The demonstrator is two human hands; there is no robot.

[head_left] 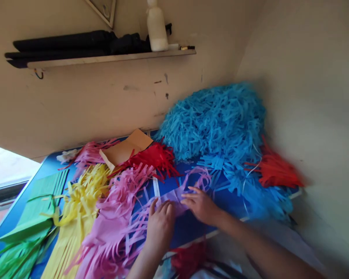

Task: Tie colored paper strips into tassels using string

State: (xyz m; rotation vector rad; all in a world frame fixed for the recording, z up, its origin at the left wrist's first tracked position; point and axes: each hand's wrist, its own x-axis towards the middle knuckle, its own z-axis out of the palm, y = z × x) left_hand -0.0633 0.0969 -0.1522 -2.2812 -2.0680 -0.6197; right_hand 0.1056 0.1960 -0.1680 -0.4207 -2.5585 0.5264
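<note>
No brand, label or writing is showing legibly anywhere in view. The one container, a white bottle, is standing upright on the wall shelf beside dark rolled items; its contents are not showing through the opaque wall.

Both hands are lying palm down on the blue surface, close beside each other. The left hand is resting flat with fingers extended, grasping nothing, its fingertips pressing on a piece of pale lilac fringed paper. The right hand is likewise lying open and flat, fingers spread over the same lilac piece, gripping nothing. That lilac piece is lying in the middle of the surface, between the pink fringed paper to the left and the big heap of blue fringed paper piled in the corner to the right.

Yellow fringed paper and green fringed paper are lying further left. Red fringed paper is sitting behind the pink, touching a brown cardboard piece. A second red bundle is leaning against the right-hand wall, beside the blue heap.
</note>
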